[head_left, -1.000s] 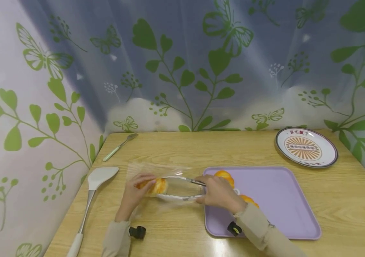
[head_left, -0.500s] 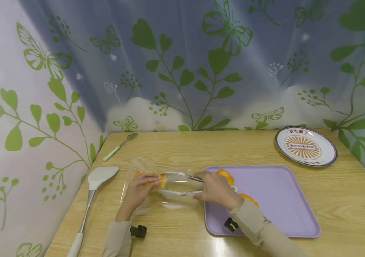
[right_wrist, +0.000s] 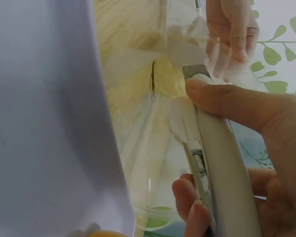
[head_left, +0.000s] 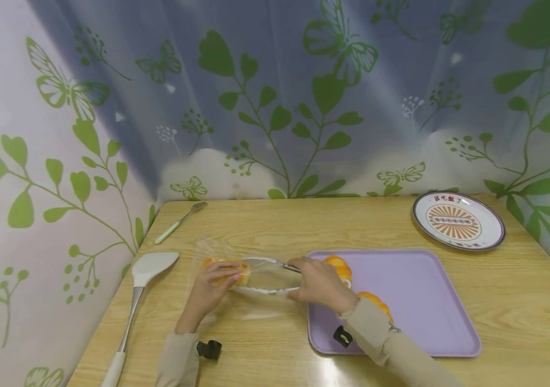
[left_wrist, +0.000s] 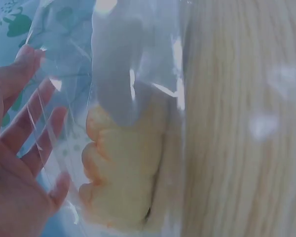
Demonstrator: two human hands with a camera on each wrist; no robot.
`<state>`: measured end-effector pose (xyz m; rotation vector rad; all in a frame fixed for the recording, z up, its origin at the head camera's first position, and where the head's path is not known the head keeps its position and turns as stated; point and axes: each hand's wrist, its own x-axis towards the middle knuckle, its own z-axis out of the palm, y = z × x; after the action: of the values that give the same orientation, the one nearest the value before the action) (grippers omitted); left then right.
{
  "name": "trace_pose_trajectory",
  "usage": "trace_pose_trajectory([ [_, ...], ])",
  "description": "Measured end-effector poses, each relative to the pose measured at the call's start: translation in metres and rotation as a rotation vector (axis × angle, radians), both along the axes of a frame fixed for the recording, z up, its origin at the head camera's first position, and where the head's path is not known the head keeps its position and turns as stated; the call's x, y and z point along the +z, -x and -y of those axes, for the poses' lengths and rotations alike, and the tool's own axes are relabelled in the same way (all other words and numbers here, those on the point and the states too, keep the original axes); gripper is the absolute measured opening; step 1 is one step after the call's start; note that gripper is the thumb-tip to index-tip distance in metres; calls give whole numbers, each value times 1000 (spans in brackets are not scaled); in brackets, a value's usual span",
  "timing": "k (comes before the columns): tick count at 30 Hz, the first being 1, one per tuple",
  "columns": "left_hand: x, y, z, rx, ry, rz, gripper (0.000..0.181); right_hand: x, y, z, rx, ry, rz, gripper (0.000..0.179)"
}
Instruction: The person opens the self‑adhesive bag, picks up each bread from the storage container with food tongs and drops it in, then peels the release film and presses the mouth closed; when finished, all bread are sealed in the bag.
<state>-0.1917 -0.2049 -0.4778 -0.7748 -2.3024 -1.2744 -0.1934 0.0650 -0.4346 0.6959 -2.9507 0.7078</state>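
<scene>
Lying well inside the edges of the tabletop (head_left: 304, 226), nearer its left edge than its right, the bread (left_wrist: 128, 168) is resting within a clear bag (left_wrist: 172, 128). Wood grain is showing between the bag and the back edge, and between the bag and the spatula (head_left: 151, 267) that is lying along the left edge. The left rim of the purple tray (head_left: 415, 301) is standing just beside the bag, and the right hand (head_left: 322, 283) is extending over it.

The bread is showing a scalloped orange-brown side and a paler yellow face, with a thin dark line running along the opposite side. The left hand (head_left: 211, 290) is lying alongside the bag, fingers spread apart. The right thumb and fingers are clamping the tongs (right_wrist: 224, 163), whose arms are standing apart; one white head is overlapping the end of the bread, but contact of the other cannot be told.

The tray is holding two buns (head_left: 337, 265) near its left rim, partly hidden by the right hand and sleeve. A plate (head_left: 490, 226) is sitting near the back right corner, a fork (head_left: 180, 223) near the back left.
</scene>
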Motion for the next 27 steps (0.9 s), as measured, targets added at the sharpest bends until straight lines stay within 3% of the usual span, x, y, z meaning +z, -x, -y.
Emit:
trace_pose_trajectory([
  [6,0,1,2,39,9,-36,21,0,-1,-2,-10,-8,26,66],
  [13,-1,3,1,-8,16,-92,23,1,-3,-2,6,38,-32,60],
  [18,-1,7,0,-43,5,-162,23,2,1,4,0,16,-9,63],
  [21,-3,6,0,-45,6,-130,21,1,2,4,-9,0,14,65],
  [27,-4,3,4,18,-39,36,16,6,-5,-10,-26,-12,23,67],
])
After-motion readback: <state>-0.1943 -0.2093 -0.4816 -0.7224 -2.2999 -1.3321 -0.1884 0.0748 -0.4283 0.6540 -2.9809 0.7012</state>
